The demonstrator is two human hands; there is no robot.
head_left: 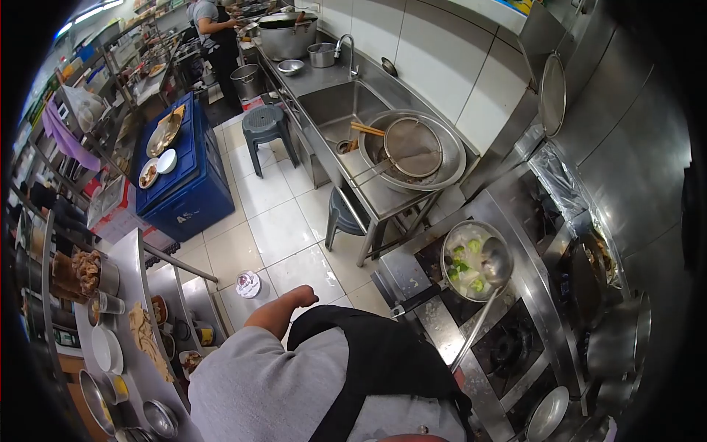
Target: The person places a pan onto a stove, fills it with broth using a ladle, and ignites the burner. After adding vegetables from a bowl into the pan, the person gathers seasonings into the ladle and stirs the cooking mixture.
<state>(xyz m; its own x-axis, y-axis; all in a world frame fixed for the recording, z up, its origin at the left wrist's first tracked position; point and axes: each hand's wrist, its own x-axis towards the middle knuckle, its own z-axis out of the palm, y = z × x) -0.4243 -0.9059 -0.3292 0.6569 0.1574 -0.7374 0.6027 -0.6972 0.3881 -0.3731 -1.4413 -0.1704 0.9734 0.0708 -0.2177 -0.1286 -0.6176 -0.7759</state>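
My left hand (303,296) is held out over the tiled floor, its fingers curled in and nothing visible in them. Mostly covered by my black apron, my right hand (460,377) is closed around the long handle of a ladle (498,259). The ladle's bowl rests in a wok (444,259) of pale, bubbling broth. Bright green vegetable pieces (476,284) float in the broth. The wok sits on the stove (532,300), with its dark handle (417,301) pointing toward my left side.
A mesh strainer (412,147) lies over a large metal basin (458,163) beside the sink (346,107). Grey stools (266,121), a blue cooler (193,195) and a round container (248,284) stand on the floor. Shelves with bowls (107,349) are at left. Another person (215,29) stands far off.
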